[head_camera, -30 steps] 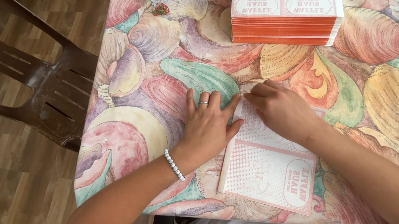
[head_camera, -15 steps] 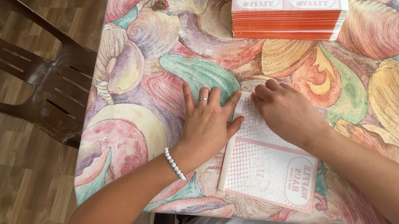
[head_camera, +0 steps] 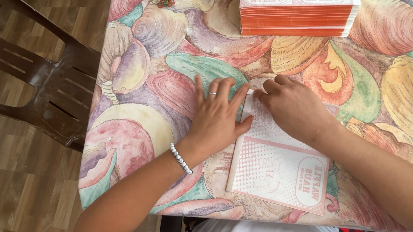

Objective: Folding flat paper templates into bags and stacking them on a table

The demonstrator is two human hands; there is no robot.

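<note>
While both hands' fingers (head_camera: 231,93) press it, the pink flat carton (head_camera: 280,165) lies beneath.

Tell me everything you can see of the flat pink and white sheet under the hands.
The pink and white sheet looks like thin printed card, an unfolded box blank with dotted pattern and an oval label panel. It lies flat on the shell-patterned tablecloth near the table's front edge. The left hand presses beside and onto its left edge, thumb on the card; the right hand covers its far end, fingers at the far left corner.
</note>
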